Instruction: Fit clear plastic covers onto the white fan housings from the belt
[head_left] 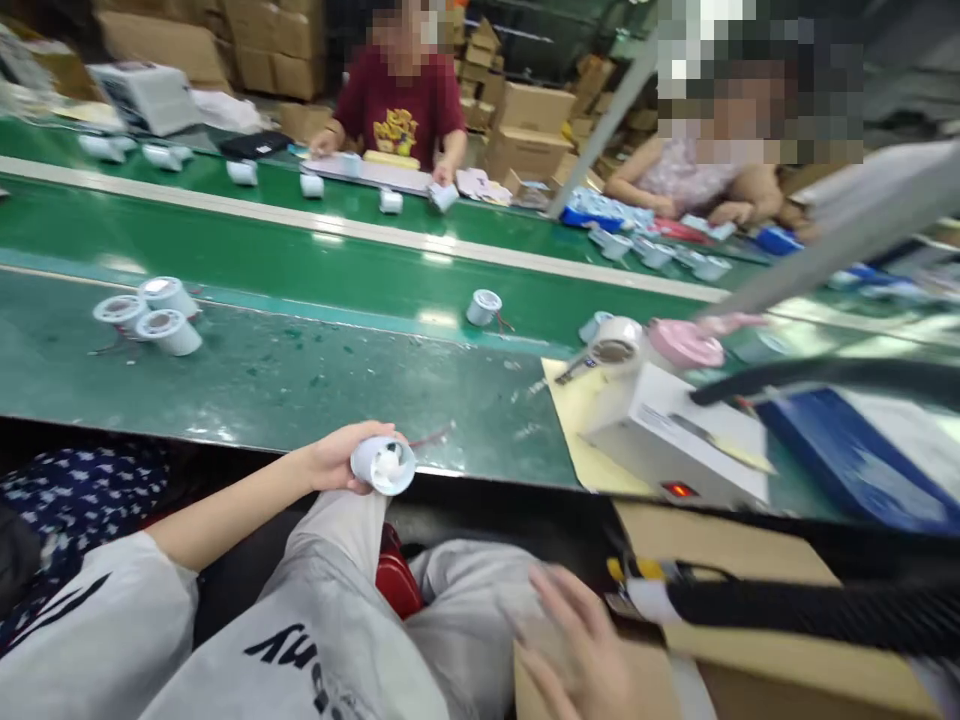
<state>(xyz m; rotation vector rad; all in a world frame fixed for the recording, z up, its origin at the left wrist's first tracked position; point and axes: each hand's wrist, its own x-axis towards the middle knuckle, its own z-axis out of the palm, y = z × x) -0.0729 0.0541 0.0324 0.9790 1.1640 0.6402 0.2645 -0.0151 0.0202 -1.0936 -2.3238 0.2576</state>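
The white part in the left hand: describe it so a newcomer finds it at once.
Start at the green conveyor belt and drop to its near edge. There the left hand holds a small white cylindrical part, open end toward the camera. Similar parts lie loose on the belt; only this one is held.

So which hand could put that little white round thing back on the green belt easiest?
Probably the left hand: it already grips the white cylinder part right at the green belt's near edge. The right hand rests low on the cardboard box, empty and farther away.
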